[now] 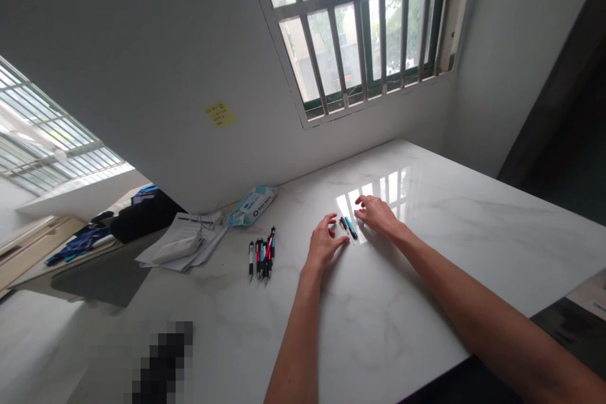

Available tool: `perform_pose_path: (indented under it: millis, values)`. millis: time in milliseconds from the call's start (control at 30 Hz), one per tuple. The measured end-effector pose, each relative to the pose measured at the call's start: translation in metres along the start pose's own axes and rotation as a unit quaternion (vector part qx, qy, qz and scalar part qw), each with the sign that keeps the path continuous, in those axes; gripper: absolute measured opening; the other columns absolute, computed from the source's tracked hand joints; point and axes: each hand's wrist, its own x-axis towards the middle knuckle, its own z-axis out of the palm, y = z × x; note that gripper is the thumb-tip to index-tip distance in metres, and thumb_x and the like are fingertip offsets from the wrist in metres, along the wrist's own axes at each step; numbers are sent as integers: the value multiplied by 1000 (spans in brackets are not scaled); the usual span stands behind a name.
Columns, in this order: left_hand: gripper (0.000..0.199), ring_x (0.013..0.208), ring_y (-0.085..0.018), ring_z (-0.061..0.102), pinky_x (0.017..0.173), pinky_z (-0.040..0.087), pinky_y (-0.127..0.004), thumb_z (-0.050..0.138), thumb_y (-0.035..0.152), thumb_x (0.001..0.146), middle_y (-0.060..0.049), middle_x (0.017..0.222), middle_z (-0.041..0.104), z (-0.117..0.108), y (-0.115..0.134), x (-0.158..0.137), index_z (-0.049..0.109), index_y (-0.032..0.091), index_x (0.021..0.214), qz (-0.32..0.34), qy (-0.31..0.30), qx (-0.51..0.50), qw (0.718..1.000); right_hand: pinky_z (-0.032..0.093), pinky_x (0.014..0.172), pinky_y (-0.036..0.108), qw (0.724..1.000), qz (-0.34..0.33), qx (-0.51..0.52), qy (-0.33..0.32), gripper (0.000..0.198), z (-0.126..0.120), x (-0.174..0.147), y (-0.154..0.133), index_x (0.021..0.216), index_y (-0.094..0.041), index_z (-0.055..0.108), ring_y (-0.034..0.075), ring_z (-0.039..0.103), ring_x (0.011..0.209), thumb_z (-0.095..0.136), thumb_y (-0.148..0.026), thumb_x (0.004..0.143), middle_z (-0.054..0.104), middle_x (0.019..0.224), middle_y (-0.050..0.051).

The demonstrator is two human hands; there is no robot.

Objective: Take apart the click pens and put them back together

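My left hand point(324, 241) rests on the white marble-patterned table, its thumb and fingers apart and nothing visible in its grasp. Just right of it lie a teal pen barrel point(351, 228) and a short black pen part point(343, 223). A thin clear piece point(352, 241) is by the left thumb tip, too small to make out. On the far side of these parts is my right hand point(375, 212), fingers curved and spread. A small red piece point(360, 211) shows by its fingertips; whether it is touched I cannot tell.
Several pens point(264, 257) in red, black, white and teal lie in a group to the left. Behind them are a wipes packet point(252, 205) and papers point(208, 252) with a white pouch point(178, 249). A barred window point(360, 31) rises above the table point(454, 233).
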Motion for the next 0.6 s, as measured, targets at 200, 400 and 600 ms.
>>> perform_pose_path:
  millis: [200,400,600]
  values:
    - [67,77,-14,64,82,54,-30,89,24,70,-5,111,74,6,-2,0,65,23,132,-2,22,22,1000,48,82,29,999,2,-26,18,40,9,-2,-8,137,-20,65,26,70,110,62,-29,99,71,132,14]
    - [64,80,-17,66,85,53,-31,86,24,74,-3,109,77,6,1,0,64,25,134,-6,8,27,1000,48,80,30,999,-2,-40,22,36,11,-1,-8,134,-21,68,26,70,109,61,-26,99,72,132,13]
    - [63,82,-18,67,87,53,-31,85,24,75,-4,111,78,6,5,-2,65,25,135,4,2,28,1000,47,79,29,999,-2,-45,21,35,10,-1,-7,133,-21,69,24,71,106,60,-24,99,73,129,11]
